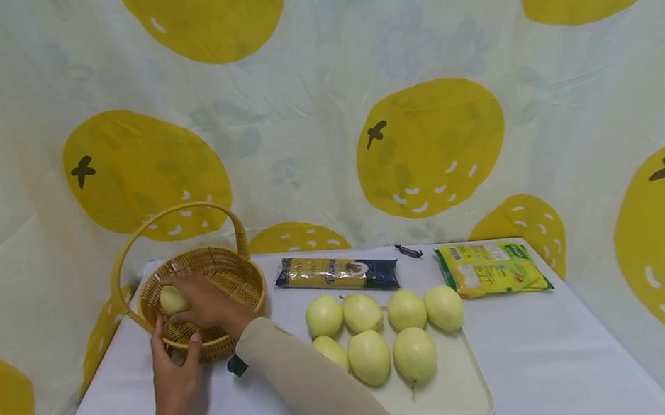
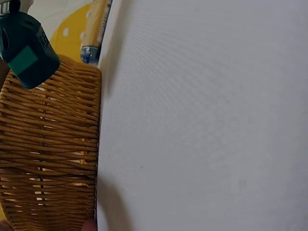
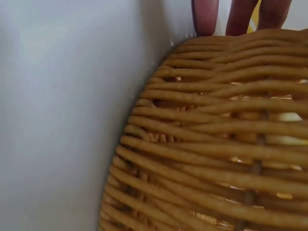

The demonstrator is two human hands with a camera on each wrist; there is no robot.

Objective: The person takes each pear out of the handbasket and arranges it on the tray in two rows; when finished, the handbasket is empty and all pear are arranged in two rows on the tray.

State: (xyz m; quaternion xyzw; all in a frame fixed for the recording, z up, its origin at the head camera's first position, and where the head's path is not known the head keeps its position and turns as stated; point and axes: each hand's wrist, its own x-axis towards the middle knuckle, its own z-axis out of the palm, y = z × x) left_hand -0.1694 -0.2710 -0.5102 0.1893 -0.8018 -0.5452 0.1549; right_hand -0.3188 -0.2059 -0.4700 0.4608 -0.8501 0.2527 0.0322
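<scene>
The wicker basket (image 1: 225, 349) with its tall arched handle stands at the left of the table. Inside it, near the left wall, my right hand (image 1: 207, 301) grips a pale yellow-green pear (image 1: 174, 299). My right forearm crosses in front of the basket's right side. My left hand (image 1: 174, 378) rests against the near left of the basket, fingers spread; its fingertips (image 3: 206, 19) touch the woven wall in the right wrist view. Several similar pears (image 1: 369, 357) lie on a cream tray (image 1: 457, 397) right of the basket, partly behind the right sleeve.
Behind the tray lies a yellow and blue packet (image 1: 337, 273). A small dark wrapped piece (image 1: 408, 251) lies to its right. Farther right is a yellow-green bag (image 1: 493, 268). A patterned curtain (image 1: 296, 134) hangs behind the white-covered table (image 1: 542, 355).
</scene>
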